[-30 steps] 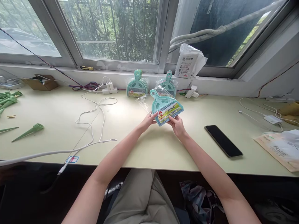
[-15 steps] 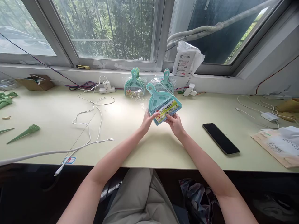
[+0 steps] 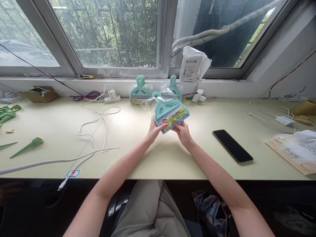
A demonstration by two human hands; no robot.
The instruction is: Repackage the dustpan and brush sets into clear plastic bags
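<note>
Both hands hold a teal mini dustpan-and-brush set [image 3: 169,111] in a clear plastic wrapper above the pale green table [image 3: 158,154]. My left hand [image 3: 155,129] pinches its lower left corner. My right hand [image 3: 181,131] grips its lower edge by the yellow label. The set's handle points up and to the left. Behind it, a stack of like sets [image 3: 140,92] and another wrapped set [image 3: 173,87] lean against the window sill.
A black phone [image 3: 232,145] lies right of my hands. White cables [image 3: 96,126] and a charger run across the left. Green plastic spikes [image 3: 26,147] lie far left, a cardboard box [image 3: 39,93] at back left, a paper bag [image 3: 295,154] far right.
The held set has drifted slightly left and nearer the sill with both hands; the grip is unchanged.
</note>
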